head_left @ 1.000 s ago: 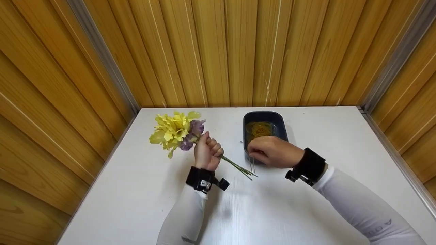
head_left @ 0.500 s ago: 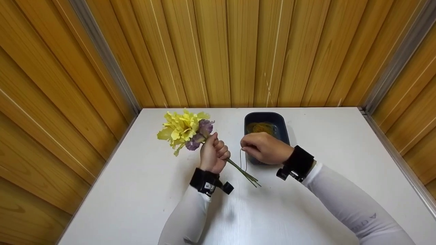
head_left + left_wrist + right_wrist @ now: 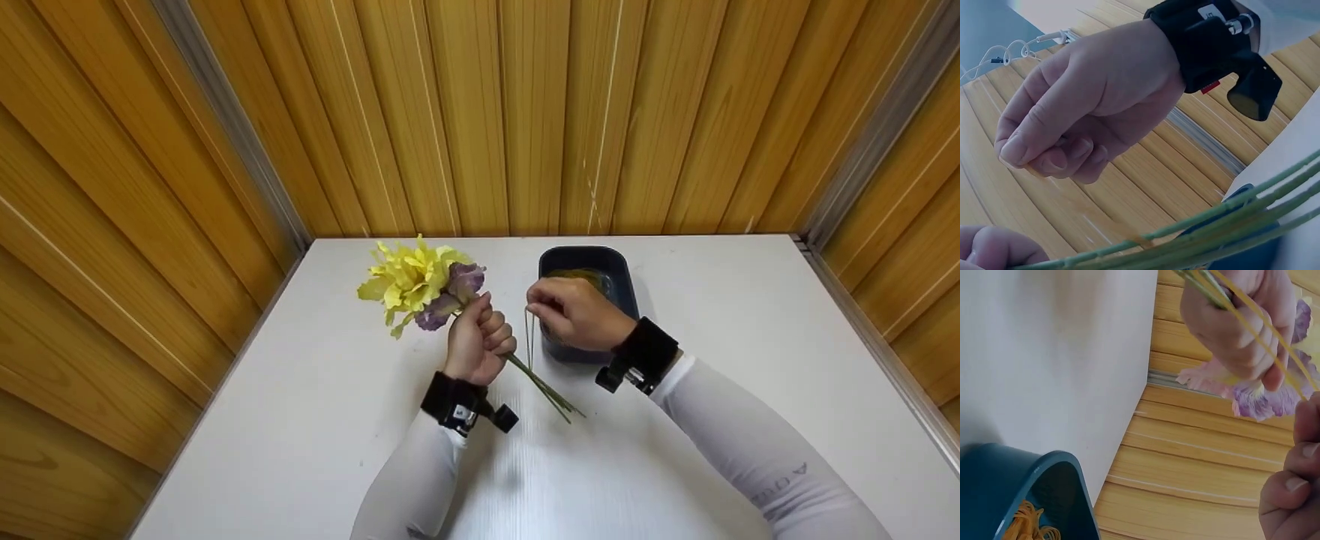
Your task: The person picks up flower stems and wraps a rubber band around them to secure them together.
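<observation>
Near centre, the left hand [image 3: 480, 341] grips the flower stems [image 3: 547, 388]; the right hand [image 3: 579, 311] pinches a stretched rubber band [image 3: 530, 358] (seemingly hooked on them). Slipping fingertips could let it snap off. Right of centre, the box [image 3: 994, 484] crowds the right hand; the counter [image 3: 285, 420] offers room lower left.

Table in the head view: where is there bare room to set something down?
The table is bare left of the flowers, right of the bin and between the sleeves. The middle is crowded: the left hand grips the stems, and the right hand pinches a rubber band near the bin.
</observation>
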Demonstrator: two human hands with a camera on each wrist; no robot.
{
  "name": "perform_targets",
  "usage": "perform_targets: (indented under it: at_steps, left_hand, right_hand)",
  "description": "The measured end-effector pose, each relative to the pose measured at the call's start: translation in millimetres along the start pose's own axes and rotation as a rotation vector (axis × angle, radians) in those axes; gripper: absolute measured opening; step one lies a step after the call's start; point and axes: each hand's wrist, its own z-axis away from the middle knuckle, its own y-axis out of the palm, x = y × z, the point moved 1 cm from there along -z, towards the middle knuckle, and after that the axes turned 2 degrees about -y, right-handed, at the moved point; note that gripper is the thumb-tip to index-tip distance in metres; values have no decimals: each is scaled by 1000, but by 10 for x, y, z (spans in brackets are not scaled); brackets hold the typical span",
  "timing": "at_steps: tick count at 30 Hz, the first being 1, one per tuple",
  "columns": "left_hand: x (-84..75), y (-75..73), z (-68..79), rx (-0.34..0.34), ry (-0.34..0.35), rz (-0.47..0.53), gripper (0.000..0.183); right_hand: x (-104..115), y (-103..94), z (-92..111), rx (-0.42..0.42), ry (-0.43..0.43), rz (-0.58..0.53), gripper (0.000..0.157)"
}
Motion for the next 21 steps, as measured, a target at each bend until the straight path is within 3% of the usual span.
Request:
perform_targets:
  at_steps: [11, 21]
  left_hand:
    - [43, 16, 19, 128, -89, 27, 52]
    - [182, 43, -5, 91, -153, 64, 54]
  right_hand:
    - [-44, -134, -85, -84, 100, -60, 8]
    - [-7, -176, -91, -119, 62, -100, 8]
